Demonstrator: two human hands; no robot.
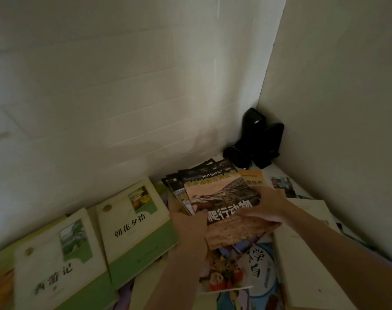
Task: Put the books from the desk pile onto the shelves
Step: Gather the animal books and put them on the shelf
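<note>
- Head view, centre of the frame: both hands hold a small stack of thin books [221,198], fanned a little so that several dark corners show at its upper left edge.
- The top book has a reptile picture and big white characters on a black band; the stack sits just above the other books on the counter.
- The left hand [188,229] grips the stack's lower left edge, thumb curled over the cover and the other fingers hidden under it.
- The right hand [268,206] clasps the right side of the stack, fingers curled across the cover toward the left hand.
- Lower left of the frame: two cream and green books lie flat side by side, one nearer the wall [132,224] and one nearer the bottom edge [58,265], the near one blurred.
- Below the hands lies a colourful picture book [226,271], just beside a blue book with a white oval [261,269].
- Lower right: a plain white book [307,265] lies under the right forearm, with more papers toward the side wall.
- An orange booklet [253,177] peeks out behind the held stack.
- Right of centre, in the corner where the two pale walls meet, stands a black device [255,139] on the counter [268,167], apart from the books.
</note>
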